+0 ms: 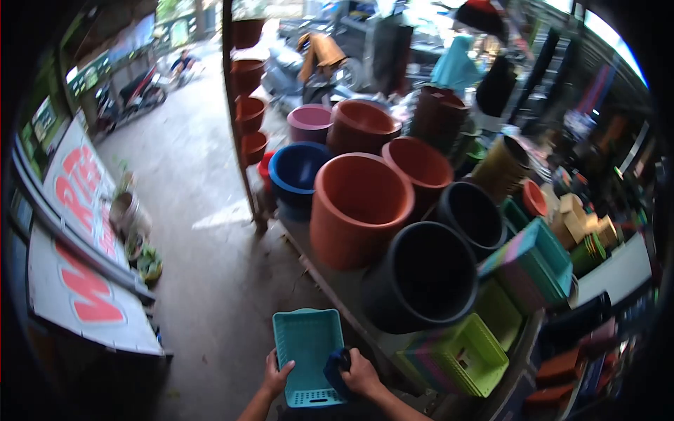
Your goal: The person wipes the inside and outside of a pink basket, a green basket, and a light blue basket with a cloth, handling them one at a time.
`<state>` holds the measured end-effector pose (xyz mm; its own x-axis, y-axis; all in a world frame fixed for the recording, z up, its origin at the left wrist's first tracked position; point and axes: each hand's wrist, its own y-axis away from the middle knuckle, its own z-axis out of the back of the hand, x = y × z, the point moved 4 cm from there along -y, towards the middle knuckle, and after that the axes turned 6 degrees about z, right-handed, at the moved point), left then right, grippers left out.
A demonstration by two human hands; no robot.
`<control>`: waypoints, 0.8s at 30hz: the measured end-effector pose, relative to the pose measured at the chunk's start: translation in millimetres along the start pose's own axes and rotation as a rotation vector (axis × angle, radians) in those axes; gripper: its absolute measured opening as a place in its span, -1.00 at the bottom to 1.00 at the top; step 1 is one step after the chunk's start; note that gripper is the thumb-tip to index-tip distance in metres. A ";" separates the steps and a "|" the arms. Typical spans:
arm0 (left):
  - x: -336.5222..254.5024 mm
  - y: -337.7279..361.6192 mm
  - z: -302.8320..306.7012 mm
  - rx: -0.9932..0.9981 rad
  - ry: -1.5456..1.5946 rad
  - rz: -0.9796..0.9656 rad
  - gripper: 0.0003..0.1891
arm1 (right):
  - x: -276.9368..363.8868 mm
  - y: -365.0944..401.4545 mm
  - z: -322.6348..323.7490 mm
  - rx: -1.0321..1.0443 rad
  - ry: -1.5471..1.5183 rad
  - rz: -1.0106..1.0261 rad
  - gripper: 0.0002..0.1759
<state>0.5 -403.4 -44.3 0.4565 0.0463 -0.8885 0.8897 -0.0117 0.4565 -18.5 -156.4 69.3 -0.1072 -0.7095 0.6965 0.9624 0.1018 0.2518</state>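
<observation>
A teal plastic basket [307,344] with a perforated end is held in front of me, its open side facing up. My left hand [277,373] grips its left edge, with the thumb over the rim. At the basket's right edge my right hand [361,373] is closed on a dark blue cloth [336,365], which lies against the rim. Just right of that hand is a stack of baskets with a lime green basket [483,361] on top.
Large plastic pots, including an orange pot [330,238] and a black pot [428,281], crowd the display table on my right. A post [239,140] with hanging pots stands ahead. Lettered signboards [91,295] lean at left; motorbikes [133,95] are parked farther off.
</observation>
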 end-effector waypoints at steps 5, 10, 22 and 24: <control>-98.2 46.1 -50.4 0.410 0.377 0.043 0.08 | 19.0 59.2 59.9 -0.144 -0.078 0.017 -0.60; -137.3 77.7 -100.3 0.445 0.221 -0.087 0.10 | -1.1 120.4 99.7 -0.247 -0.242 -0.045 -0.57; -140.2 123.9 -271.5 0.577 0.124 -0.228 0.11 | -132.7 283.2 185.2 -0.489 -1.293 -0.215 -0.63; -134.8 135.4 -299.6 0.572 0.161 -0.248 0.08 | -117.0 312.9 219.1 -0.585 -1.324 -0.152 -0.66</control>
<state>56.2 -112.0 151.3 0.2692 0.2649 -0.9259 0.8540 -0.5102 0.1022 240.4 111.2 213.8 -0.0505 0.4953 0.8673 0.8483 -0.4369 0.2990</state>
